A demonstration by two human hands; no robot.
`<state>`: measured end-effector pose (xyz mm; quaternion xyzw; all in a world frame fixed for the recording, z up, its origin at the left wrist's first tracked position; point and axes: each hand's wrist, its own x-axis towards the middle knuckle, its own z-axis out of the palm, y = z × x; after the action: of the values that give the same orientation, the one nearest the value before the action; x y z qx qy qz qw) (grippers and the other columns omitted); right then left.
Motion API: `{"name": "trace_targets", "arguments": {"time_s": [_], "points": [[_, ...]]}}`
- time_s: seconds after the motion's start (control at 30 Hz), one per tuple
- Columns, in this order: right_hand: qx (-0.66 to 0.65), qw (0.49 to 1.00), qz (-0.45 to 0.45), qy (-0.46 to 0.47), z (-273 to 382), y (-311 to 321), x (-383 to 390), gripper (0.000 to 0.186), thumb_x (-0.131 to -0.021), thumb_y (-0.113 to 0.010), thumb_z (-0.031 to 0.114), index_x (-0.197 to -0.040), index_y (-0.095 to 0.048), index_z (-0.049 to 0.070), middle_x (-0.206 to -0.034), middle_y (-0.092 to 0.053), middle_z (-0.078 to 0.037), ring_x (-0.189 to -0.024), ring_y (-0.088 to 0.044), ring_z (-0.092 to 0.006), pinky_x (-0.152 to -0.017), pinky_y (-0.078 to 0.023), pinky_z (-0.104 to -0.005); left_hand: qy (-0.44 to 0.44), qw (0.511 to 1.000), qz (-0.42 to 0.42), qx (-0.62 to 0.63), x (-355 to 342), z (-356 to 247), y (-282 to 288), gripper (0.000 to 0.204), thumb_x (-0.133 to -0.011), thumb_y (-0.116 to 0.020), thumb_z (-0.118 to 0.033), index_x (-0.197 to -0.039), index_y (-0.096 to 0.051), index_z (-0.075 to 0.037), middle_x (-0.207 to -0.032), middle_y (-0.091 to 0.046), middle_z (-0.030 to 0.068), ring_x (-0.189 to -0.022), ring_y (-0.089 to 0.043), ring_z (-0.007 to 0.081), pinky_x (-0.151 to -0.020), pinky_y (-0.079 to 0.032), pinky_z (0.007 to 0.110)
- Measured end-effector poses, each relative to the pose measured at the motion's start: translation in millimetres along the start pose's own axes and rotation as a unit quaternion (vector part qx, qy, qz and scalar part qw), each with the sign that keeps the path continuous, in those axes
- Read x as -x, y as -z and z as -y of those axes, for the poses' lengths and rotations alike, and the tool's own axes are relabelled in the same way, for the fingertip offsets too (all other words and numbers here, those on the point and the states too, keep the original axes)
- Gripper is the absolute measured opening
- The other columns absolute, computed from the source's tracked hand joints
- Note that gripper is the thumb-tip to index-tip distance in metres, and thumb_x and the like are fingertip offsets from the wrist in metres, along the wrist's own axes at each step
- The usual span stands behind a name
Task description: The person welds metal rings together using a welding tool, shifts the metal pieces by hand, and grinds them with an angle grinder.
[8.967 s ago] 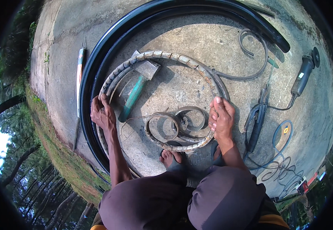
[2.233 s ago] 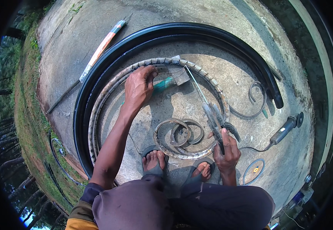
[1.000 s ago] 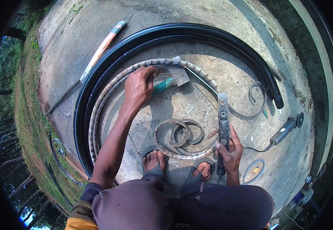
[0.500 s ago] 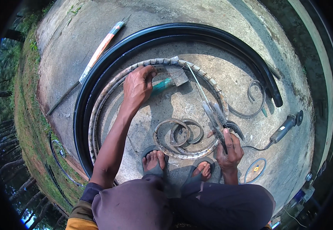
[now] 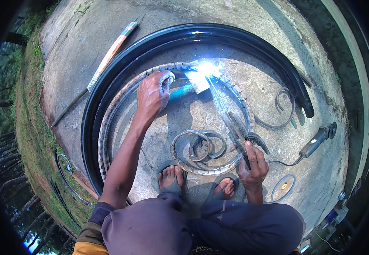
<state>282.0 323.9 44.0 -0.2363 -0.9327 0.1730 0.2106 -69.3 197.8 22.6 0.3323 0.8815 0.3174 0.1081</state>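
My right hand is closed round a welding electrode holder. From its jaws a thin welding rod reaches up and left. Its tip is lost in a bright blue-white arc at the far edge of a notched metal ring. My left hand pinches a thin wire just inside that ring, left of the arc. Beneath the wire lies a hammer with a teal handle and a block-like metal head, partly washed out by glare.
A large black curved tube arcs round the ring's far and left sides. Smaller metal hoops lie near my feet. An angle grinder rests at right, its cord trailing left. A taped pole lies at far left. Grass borders the concrete.
A bright arc has flared up where the rod's tip meets the ring, lighting the hammer head and tube. The rod and holder have shifted only slightly; both hands stay nearly in place.
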Motion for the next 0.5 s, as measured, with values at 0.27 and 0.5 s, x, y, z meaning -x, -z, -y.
{"name": "trace_targets", "arguments": {"time_s": [0.27, 0.5], "points": [[-0.007, 1.000, 0.007, -0.017, 0.8, -4.5, 2.2, 0.062, -0.072, -0.074, -0.002, -0.132, -0.070, 0.013, -0.105, -0.068, -0.019, -0.083, -0.073, -0.0317, -0.066, -0.059, -0.0385, -0.011, 0.999, -0.005, -0.030, 1.0, -0.5, -0.3, 0.011, -0.094, -0.066, -0.011, -0.102, -0.073, -0.008, -0.092, -0.072, 0.0150, -0.082, -0.069, 0.0344, -0.074, -0.052, 0.043], [-0.011, 1.000, -0.010, 0.001, 2.6, -2.0, 1.1, 0.062, -0.071, -0.074, -0.004, -0.131, -0.070, 0.010, -0.105, -0.068, -0.018, -0.082, -0.073, -0.0320, -0.065, -0.058, -0.0381, 0.007, 1.000, 0.009, -0.010, 1.1, -2.2, 3.2, 0.013, -0.094, -0.064, -0.012, -0.102, -0.073, -0.008, -0.094, -0.071, 0.0158, -0.087, -0.069, 0.0357, -0.076, -0.052, 0.045]]}}
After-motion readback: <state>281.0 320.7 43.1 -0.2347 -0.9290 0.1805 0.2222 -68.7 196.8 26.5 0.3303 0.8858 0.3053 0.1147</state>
